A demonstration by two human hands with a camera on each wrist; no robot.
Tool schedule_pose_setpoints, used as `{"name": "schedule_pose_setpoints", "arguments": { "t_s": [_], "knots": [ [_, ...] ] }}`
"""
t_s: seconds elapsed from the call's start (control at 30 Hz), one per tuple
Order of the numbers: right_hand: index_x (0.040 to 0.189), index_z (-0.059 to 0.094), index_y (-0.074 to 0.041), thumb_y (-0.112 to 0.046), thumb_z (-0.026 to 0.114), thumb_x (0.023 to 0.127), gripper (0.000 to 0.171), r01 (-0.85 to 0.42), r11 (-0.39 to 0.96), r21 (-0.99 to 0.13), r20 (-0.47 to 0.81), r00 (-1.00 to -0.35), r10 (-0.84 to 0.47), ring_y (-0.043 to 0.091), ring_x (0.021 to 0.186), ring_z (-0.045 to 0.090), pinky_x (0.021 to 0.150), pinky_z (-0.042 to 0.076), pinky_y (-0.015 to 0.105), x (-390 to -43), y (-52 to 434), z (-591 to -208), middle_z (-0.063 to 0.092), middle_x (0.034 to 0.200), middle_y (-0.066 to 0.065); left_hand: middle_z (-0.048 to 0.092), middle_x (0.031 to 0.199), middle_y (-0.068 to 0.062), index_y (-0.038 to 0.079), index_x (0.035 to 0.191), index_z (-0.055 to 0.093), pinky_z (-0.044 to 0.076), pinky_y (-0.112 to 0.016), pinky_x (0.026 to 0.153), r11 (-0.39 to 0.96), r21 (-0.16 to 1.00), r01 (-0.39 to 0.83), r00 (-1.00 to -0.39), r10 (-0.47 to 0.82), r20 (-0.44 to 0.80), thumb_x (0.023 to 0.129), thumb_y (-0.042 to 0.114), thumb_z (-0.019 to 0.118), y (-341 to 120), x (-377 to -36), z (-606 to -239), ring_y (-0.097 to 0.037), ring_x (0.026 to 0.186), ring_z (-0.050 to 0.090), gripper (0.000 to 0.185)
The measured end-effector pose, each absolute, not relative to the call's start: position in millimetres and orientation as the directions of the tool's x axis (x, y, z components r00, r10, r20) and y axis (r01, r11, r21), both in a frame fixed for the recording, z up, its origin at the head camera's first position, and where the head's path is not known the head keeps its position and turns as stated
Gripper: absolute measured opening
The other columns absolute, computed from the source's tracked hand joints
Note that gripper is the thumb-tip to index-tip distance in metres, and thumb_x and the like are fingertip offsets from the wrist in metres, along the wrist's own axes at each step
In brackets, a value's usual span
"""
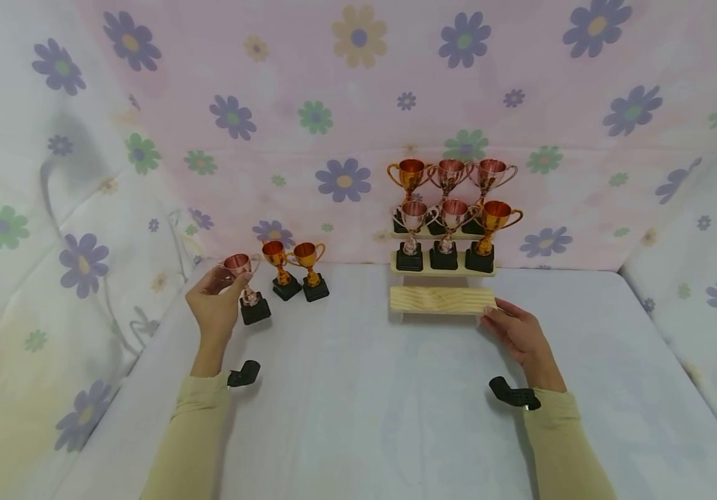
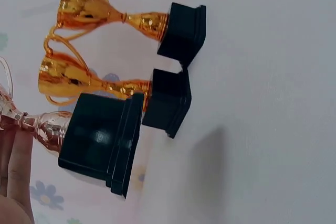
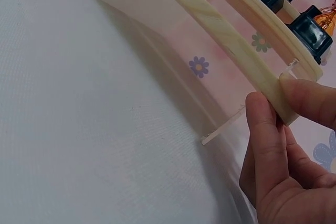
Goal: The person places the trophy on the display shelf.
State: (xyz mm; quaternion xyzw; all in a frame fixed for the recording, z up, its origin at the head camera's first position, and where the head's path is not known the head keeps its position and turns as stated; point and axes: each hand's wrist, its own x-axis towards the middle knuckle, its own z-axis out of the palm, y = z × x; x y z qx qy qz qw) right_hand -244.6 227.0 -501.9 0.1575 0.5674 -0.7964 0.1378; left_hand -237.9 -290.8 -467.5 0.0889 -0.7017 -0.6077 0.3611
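On the left, my left hand [image 1: 216, 300] pinches a rose-gold trophy cup [image 1: 249, 296] with a black base. In the left wrist view that base [image 2: 100, 140] hangs clear of the table, its shadow falling below. Two gold trophies, one [image 1: 275, 258] nearer the hand and another [image 1: 309, 260] beside it, stand on the table. My right hand [image 1: 517, 333] pinches the right end of the bare lowest wooden step [image 1: 442, 300] of a tiered display stand, thumb on top and fingers beneath, as the right wrist view shows at the step's end [image 3: 262, 77].
The stand's middle step [image 1: 420, 272] carries two rose-gold trophies and one gold trophy [image 1: 494, 221]. Behind, the top step [image 1: 470, 236] bears another three. Clear supports [image 3: 223, 132] hold the steps. Flowered cloth [image 1: 358, 104] rises behind and at both sides of the white table [image 1: 358, 403].
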Motion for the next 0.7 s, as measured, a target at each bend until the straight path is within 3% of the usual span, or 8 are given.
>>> {"name": "schedule_pose_setpoints", "arguments": {
  "t_s": [0.17, 0.4, 0.7],
  "knots": [
    [0.160, 0.021, 0.000, -0.007, 0.066, 0.099, 0.077, 0.406, -0.313, -0.858, -0.416, -0.909, -0.040, 0.003, 0.090, 0.068, 0.089, 0.058, 0.020, -246, 228, -503, 0.063, 0.103, -0.007, 0.069, 0.077, 0.014, -0.002, 0.098, 0.074, 0.055, -0.011, 0.066, 0.255, 0.906, 0.339, -0.753, -0.504, 0.424, 0.080, 0.003, 0.086, -278, -228, -458, -0.004, 0.074, 0.065, 0.022],
    [0.161, 0.019, 0.001, -0.006, 0.067, 0.098, 0.079, 0.404, -0.326, -0.855, -0.412, -0.910, -0.049, 0.003, 0.089, 0.068, 0.088, 0.059, 0.021, -245, 229, -502, 0.063, 0.102, -0.007, 0.072, 0.084, 0.017, -0.014, 0.103, 0.071, 0.058, -0.013, 0.068, 0.239, 0.860, 0.451, -0.799, -0.321, 0.509, 0.079, -0.009, 0.082, -241, -221, -446, -0.002, 0.078, 0.068, 0.027],
    [0.161, 0.020, -0.001, -0.006, 0.063, 0.100, 0.075, 0.408, -0.305, -0.861, -0.416, -0.909, -0.042, 0.003, 0.090, 0.068, 0.089, 0.058, 0.020, -246, 228, -502, 0.060, 0.107, -0.005, 0.076, 0.091, 0.007, -0.016, 0.103, 0.069, 0.062, -0.024, 0.076, 0.036, 0.854, 0.519, -0.848, -0.106, 0.520, 0.077, -0.016, 0.080, -173, -224, -445, -0.008, 0.080, 0.074, 0.028]
  ]
}}
